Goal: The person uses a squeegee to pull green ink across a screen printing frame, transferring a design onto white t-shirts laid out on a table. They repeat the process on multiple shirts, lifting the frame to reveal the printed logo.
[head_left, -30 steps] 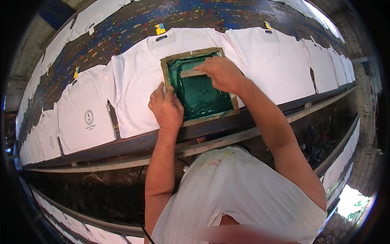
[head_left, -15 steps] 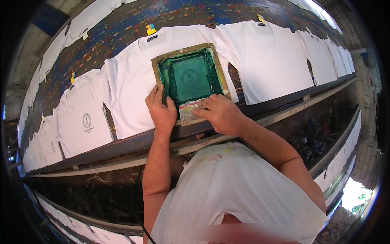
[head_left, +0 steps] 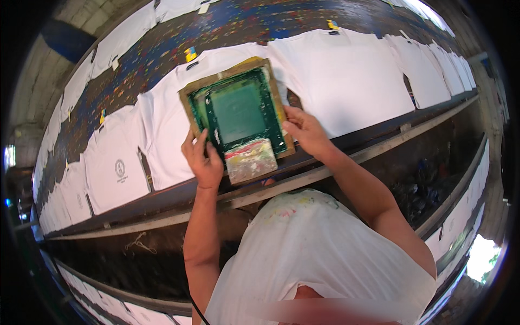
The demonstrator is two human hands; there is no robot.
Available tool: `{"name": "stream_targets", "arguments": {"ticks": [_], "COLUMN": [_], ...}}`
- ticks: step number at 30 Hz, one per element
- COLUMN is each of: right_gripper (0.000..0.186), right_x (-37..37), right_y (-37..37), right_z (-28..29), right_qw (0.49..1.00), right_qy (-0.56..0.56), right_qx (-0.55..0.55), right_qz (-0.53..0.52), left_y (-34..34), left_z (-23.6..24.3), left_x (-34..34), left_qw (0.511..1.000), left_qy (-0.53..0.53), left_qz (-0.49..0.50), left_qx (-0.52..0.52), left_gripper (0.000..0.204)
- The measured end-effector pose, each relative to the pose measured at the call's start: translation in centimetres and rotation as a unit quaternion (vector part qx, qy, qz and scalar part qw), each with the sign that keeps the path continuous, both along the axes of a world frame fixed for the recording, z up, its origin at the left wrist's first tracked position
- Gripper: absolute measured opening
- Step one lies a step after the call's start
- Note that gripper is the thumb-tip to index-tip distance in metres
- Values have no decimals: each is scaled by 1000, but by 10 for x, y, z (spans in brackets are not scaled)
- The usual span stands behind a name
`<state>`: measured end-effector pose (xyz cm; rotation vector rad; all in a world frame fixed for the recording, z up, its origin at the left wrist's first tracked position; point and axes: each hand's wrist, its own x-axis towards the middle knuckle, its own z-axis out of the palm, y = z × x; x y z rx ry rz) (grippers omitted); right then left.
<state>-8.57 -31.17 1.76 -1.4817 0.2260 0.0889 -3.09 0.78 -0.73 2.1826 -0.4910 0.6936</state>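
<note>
Both my hands grip a wooden-framed printing screen (head_left: 223, 76) with green mesh, tilted over a white V-neck T-shirt (head_left: 164, 130). My left hand (head_left: 203, 162) is closed on the frame's left edge near its lower corner. The right edge is in the fingers of my right hand (head_left: 307, 132). A paint-smeared squeegee (head_left: 252, 162) with a flat, pale body lies on the near end of the screen, untouched by either hand. The screen hides the middle of the shirt's front. To the left lies a white T-shirt with a dark round print (head_left: 120, 169).
More white T-shirts (head_left: 344, 81) lie in a row along a long, paint-spotted table (head_left: 238, 24). A wooden rail (head_left: 346, 157) runs along its near edge. Yellow-and-blue tags (head_left: 190, 54) stick up by some collars. Behind me is another row of shirts (head_left: 452, 222).
The screen has come up off the shirt, turned and shifted left. My right hand has let go of the squeegee and taken the frame's right edge.
</note>
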Motion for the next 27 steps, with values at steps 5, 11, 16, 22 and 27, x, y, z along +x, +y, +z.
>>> {"name": "stream_targets", "arguments": {"ticks": [5, 11, 16, 22, 27], "right_gripper": [64, 63, 59, 57, 55], "right_x": [-24, -53, -97, -153, -167], "right_y": [-32, -145, -287, -435, -494], "right_z": [20, 29, 27, 37, 33], "right_qw": [998, 992, 980, 972, 970], "right_qy": [-62, -71, -104, -70, -60], "right_qx": [-2, 47, 45, -17, -14], "right_qz": [10, -93, -161, -224, -234], "left_y": [-32, -171, -327, -482, -542], "left_z": [19, 34, 29, 29, 23], "left_x": [-16, -27, -60, -98, -112], "left_qw": [976, 959, 938, 950, 932], "left_qy": [154, 173, 201, 205, 230], "left_qz": [15, -2, -64, -128, -136], "left_qx": [-153, -225, -275, -199, -243], "left_gripper": [46, 35, 36, 46, 48]}}
